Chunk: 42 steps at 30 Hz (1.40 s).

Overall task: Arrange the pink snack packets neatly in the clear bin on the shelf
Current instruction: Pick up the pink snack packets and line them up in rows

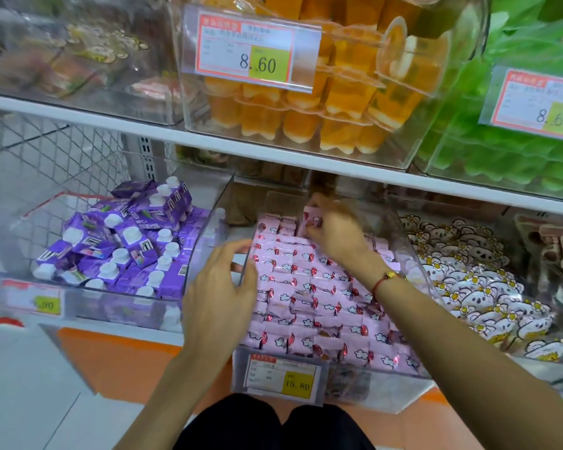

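Observation:
Several pink snack packets (pixel 319 306) lie in tidy rows inside the clear bin (pixel 345 389) on the lower shelf. My right hand (pixel 335 233) reaches into the back of the bin and pinches one pink packet (pixel 312 219) between its fingers. My left hand (pixel 223 287) rests on the bin's left wall with fingers curled around its edge. A price tag reading 15.80 (pixel 281 376) sits on the bin's front.
A bin of purple cartons (pixel 124 248) stands to the left, and a bin of koala-print packets (pixel 475 277) to the right. Above, the upper shelf (pixel 111 116) carries bins of orange jelly cups (pixel 332 102) and green packets (pixel 514 147). The floor below is orange.

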### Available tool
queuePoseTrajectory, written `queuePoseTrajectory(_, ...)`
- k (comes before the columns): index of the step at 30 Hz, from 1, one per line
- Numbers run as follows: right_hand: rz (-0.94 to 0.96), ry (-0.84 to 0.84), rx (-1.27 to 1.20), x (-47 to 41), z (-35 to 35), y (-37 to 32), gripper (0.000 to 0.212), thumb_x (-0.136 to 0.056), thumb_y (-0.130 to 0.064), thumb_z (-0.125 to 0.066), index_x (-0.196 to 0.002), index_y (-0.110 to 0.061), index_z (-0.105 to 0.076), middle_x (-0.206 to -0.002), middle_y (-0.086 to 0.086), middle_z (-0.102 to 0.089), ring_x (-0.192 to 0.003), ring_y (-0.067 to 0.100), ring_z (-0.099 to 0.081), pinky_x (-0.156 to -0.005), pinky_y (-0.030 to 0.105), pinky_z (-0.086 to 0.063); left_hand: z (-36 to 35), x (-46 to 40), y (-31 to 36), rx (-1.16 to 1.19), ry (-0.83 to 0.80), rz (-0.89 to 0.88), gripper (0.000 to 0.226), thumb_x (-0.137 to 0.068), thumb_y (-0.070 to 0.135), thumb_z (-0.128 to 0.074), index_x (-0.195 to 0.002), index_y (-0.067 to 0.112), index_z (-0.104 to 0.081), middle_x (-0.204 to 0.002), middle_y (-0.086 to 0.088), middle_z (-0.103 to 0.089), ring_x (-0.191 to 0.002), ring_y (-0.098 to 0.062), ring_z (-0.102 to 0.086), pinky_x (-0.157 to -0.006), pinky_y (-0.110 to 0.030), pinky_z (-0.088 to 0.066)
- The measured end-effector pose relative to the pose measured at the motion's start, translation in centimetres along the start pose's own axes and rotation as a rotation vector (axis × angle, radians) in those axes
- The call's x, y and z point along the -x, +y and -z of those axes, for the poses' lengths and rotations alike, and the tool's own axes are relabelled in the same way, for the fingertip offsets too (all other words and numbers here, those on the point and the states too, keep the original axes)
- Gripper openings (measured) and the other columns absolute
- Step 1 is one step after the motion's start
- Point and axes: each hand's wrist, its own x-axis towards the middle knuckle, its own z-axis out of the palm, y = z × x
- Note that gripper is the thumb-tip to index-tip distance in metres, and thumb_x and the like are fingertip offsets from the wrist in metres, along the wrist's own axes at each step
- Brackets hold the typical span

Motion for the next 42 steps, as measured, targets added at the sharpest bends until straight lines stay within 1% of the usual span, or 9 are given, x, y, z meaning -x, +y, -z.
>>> queuePoseTrajectory(3,-0.128,0.004,-0.097,0.4,-1.4,0.4,0.03,-0.084,-0.022,-0.069,-0.112,-0.016,-0.06,-0.115,0.011,-0.061,-0.086,0.025,-0.064,-0.073,0.027,-0.051,-0.1,0.0,-0.1,0.057,0.0,-0.016,0.022,-0.091,0.029,-0.055,-0.113,0.035,-0.057,-0.106,0.011,-0.063,-0.078,-0.005,-0.053,-0.066,-0.028,-0.042)
queuePoseTrajectory(7,-0.069,-0.112,0.028,0.7,-2.6,0.6,0.03,-0.096,-0.031,-0.047,-0.112,-0.016,-0.068,-0.106,0.015,-0.061,-0.094,0.031,-0.057,-0.08,0.03,-0.045,-0.3,0.1,-0.2,0.087,-0.003,-0.026,0.023,-0.092,0.028,-0.055,-0.114,0.033,-0.057,-0.11,0.01,-0.062,-0.083,-0.003,-0.052,-0.069,-0.026,-0.041)
queuePoseTrajectory(10,-0.067,-0.298,0.062,0.5,-1.8,0.9,0.036,-0.1,-0.034,-0.035,-0.118,-0.022,-0.064,-0.111,0.015,-0.057,-0.108,0.036,-0.048,-0.094,0.039,-0.042,0.0,0.0,-0.1,0.103,-0.036,-0.014,0.023,-0.093,0.029,-0.053,-0.116,0.033,-0.056,-0.111,0.011,-0.061,-0.088,-0.005,-0.055,-0.072,-0.028,-0.045)
queuePoseTrajectory(12,-0.06,-0.379,0.006,0.3,-0.9,1.2,0.039,-0.101,-0.034,-0.034,-0.131,-0.022,-0.054,-0.108,0.01,-0.054,-0.101,0.028,-0.05,-0.088,0.035,-0.045,0.3,-0.1,0.1,0.037,-0.066,-0.017,0.026,-0.093,0.029,-0.052,-0.119,0.032,-0.055,-0.115,0.009,-0.059,-0.096,-0.013,-0.057,-0.077,-0.031,-0.045)
queuePoseTrajectory(14,-0.101,-0.315,-0.126,0.7,0.2,1.7,0.036,-0.1,-0.025,-0.038,-0.134,-0.018,-0.049,-0.102,0.008,-0.057,-0.083,0.021,-0.055,-0.072,0.03,-0.048,0.8,-0.2,0.7,-0.057,-0.024,-0.118,0.03,-0.091,0.024,-0.054,-0.121,0.027,-0.055,-0.122,0.008,-0.054,-0.11,-0.015,-0.049,-0.084,-0.029,-0.038)
queuePoseTrajectory(17,-0.204,-0.103,-0.068,1.2,1.5,3.4,0.032,-0.094,-0.013,-0.045,-0.123,-0.017,-0.056,-0.12,0.01,-0.061,-0.1,0.028,-0.061,-0.083,0.036,-0.052,0.5,-1.3,2.7,-0.051,0.029,-0.321,0.031,-0.089,0.014,-0.057,-0.118,0.025,-0.059,-0.121,0.01,-0.054,-0.11,-0.009,-0.044,-0.085,-0.024,-0.032)
queuePoseTrajectory(24,-0.175,-0.141,0.004,3.1,1.3,4.0,0.028,-0.09,-0.015,-0.055,-0.116,-0.013,-0.065,-0.11,0.012,-0.068,-0.102,0.029,-0.062,-0.086,0.03,-0.046,-7.4,-8.5,6.8,-0.21,-0.494,-0.279,0.034,-0.096,0.01,-0.049,-0.125,0.025,-0.058,-0.128,0.001,-0.06,-0.113,-0.02,-0.057,-0.091,-0.029,-0.047)
queuePoseTrajectory(27,-0.119,-0.114,0.094,3.4,0.4,4.0,0.031,-0.093,-0.014,-0.048,-0.12,-0.013,-0.063,-0.115,0.018,-0.063,-0.108,0.032,-0.056,-0.091,0.034,-0.043,-9.5,-10.2,6.0,-0.343,-0.661,-0.241,0.032,-0.097,0.018,-0.048,-0.128,0.025,-0.053,-0.12,-0.006,-0.061,-0.1,-0.023,-0.06,-0.079,-0.029,-0.048)
queuePoseTrajectory(42,-0.148,-0.112,0.145,3.9,-0.4,4.4,0.036,-0.098,-0.018,-0.037,-0.131,-0.016,-0.053,-0.127,0.015,-0.052,-0.114,0.032,-0.048,-0.099,0.037,-0.038,-10.1,-12.2,5.7,-0.35,-0.68,-0.307,0.022,-0.086,0.028,-0.067,-0.103,0.014,-0.073,-0.106,-0.001,-0.069,-0.087,-0.015,-0.059,-0.077,-0.027,-0.049)
